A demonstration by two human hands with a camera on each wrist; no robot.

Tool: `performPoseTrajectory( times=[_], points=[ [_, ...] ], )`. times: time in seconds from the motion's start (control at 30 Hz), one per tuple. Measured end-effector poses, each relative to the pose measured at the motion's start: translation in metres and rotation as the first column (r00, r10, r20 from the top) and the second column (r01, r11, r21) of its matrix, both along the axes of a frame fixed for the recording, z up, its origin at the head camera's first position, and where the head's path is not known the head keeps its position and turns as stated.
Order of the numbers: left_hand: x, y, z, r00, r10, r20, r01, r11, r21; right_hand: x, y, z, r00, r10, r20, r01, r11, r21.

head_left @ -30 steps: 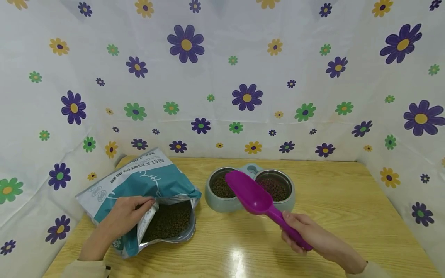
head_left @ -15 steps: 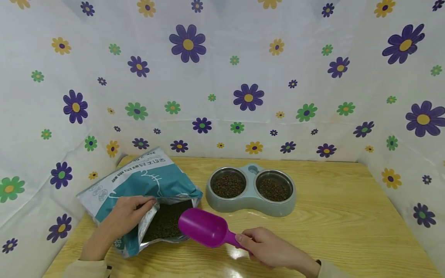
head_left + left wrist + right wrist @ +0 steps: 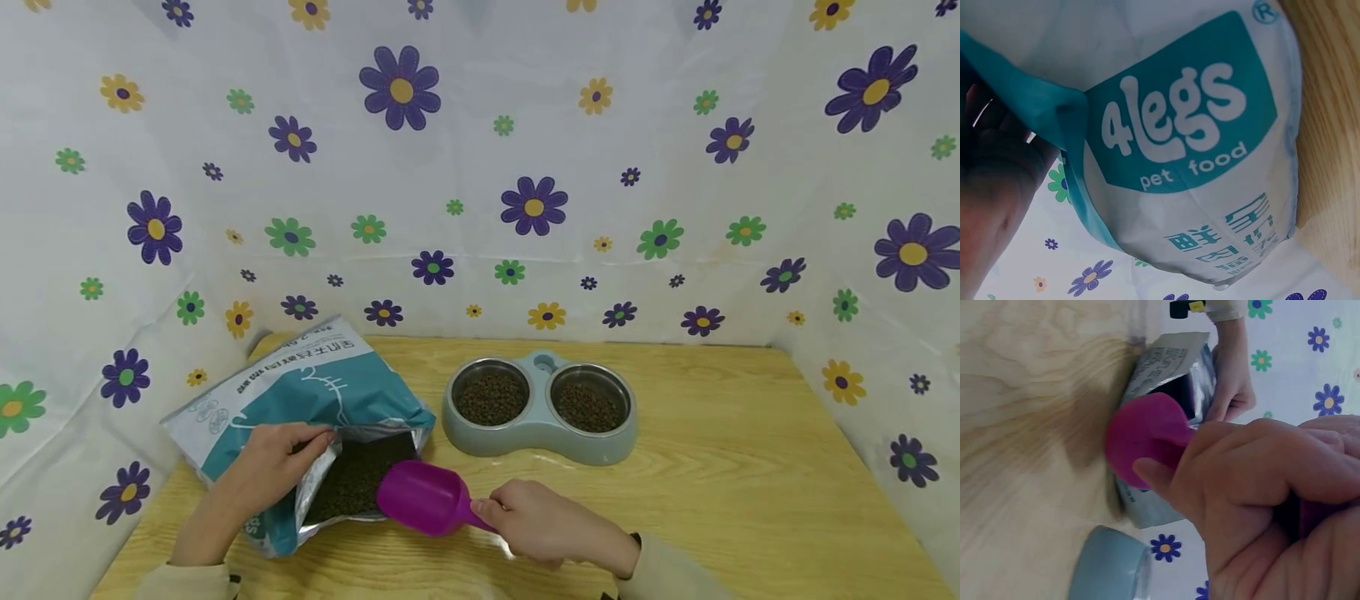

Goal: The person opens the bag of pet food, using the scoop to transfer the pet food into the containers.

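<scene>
A blue and white pet food bag (image 3: 300, 392) lies on its side at the left, its mouth gaping towards me with brown kibble (image 3: 352, 479) inside. My left hand (image 3: 262, 471) pinches the upper edge of that mouth and holds it up. In the left wrist view the bag's printed side (image 3: 1179, 125) fills most of the frame. My right hand (image 3: 532, 521) grips the handle of a magenta scoop (image 3: 423, 497), whose front edge overlaps the bag's opening. Fingers wrapped round the handle show in the right wrist view, with the scoop (image 3: 1144, 437) in front of the bag (image 3: 1166, 369).
Behind the scoop stands a grey-blue double pet bowl (image 3: 540, 425) with kibble in both metal dishes. The wooden table (image 3: 720, 483) runs back to a flower-printed cloth (image 3: 465, 142), which also rises on both sides.
My right hand has carried the scoop from over the double bowl leftwards and towards me to the bag's mouth. My left hand and the bag have stayed put.
</scene>
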State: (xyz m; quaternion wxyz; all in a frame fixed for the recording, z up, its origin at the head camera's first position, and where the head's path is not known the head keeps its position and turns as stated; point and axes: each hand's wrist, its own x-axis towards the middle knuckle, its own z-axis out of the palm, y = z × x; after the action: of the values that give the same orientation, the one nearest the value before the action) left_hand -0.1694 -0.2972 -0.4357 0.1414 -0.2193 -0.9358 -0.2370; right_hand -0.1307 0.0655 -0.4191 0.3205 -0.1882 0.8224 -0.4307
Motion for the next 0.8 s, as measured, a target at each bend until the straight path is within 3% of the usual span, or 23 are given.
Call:
performPoseTrajectory(
  times=[0.13, 0.23, 0.33, 0.57, 0.8],
  points=[
    [-0.001, 0.001, 0.001, 1.000, -0.001, -0.003, 0.001, 1.000, -0.002, -0.007, -0.009, 0.009, 0.995, 0.001, 0.103, -0.001, 1.000, -0.001],
    [-0.002, 0.003, 0.000, 1.000, -0.009, -0.013, 0.009, 1.000, 0.005, -0.016, -0.014, 0.012, 0.979, -0.004, 0.202, 0.009, 1.000, -0.021],
    [-0.002, 0.003, -0.001, 1.000, -0.014, -0.021, 0.014, 1.000, 0.008, -0.022, -0.020, 0.013, 0.970, -0.015, 0.242, 0.021, 1.000, -0.022],
    [0.001, 0.002, 0.000, 1.000, 0.010, -0.015, -0.010, 1.000, -0.011, -0.022, -0.040, 0.002, 0.964, -0.021, 0.265, 0.044, 0.996, -0.080],
    [0.002, 0.001, 0.000, 1.000, 0.010, -0.013, -0.010, 1.000, 0.000, -0.019, -0.056, -0.014, 0.976, -0.040, 0.212, 0.064, 0.992, -0.109]
  ],
)
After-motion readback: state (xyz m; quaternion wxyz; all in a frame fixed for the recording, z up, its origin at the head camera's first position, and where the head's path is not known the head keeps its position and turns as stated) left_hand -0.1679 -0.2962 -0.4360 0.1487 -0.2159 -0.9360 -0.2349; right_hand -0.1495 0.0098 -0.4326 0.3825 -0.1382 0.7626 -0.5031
